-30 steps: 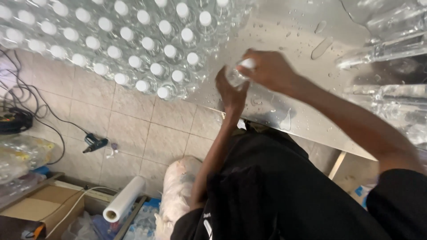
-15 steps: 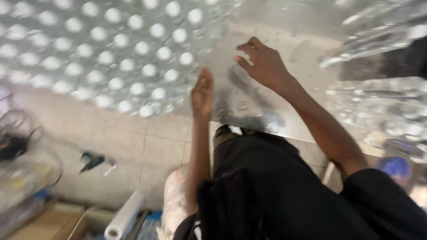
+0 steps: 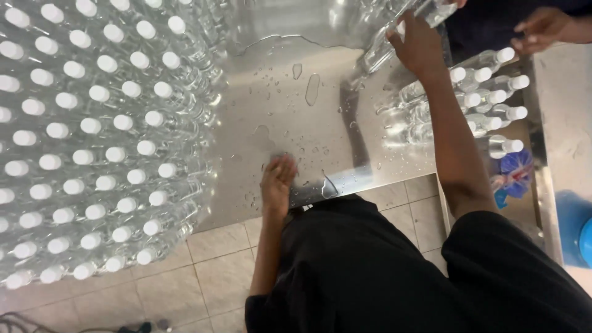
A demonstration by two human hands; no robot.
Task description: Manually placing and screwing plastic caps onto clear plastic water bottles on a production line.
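Observation:
My left hand [image 3: 277, 183] rests flat on the wet steel table [image 3: 296, 117] near its front edge, fingers together, holding nothing. At the top right, my right hand [image 3: 418, 46] grips a clear plastic bottle [image 3: 394, 37] lying on its side at the far part of the table. A large block of upright clear bottles with white caps [image 3: 92, 142] fills the left side. Several more capped bottles [image 3: 481, 98] lie on their sides to the right of my right arm.
Another person's hand [image 3: 546, 28] is at the top right corner. Water drops and puddles [image 3: 311, 89] lie on the steel. A blue wrapper [image 3: 515, 172] and a blue object [image 3: 576, 228] sit at the right. Beige floor tiles [image 3: 203, 271] run below the table.
My right hand has reached farther across the table to the lying bottle. My left hand dropped onto the table near its front edge. The view swung right, showing the lying bottles.

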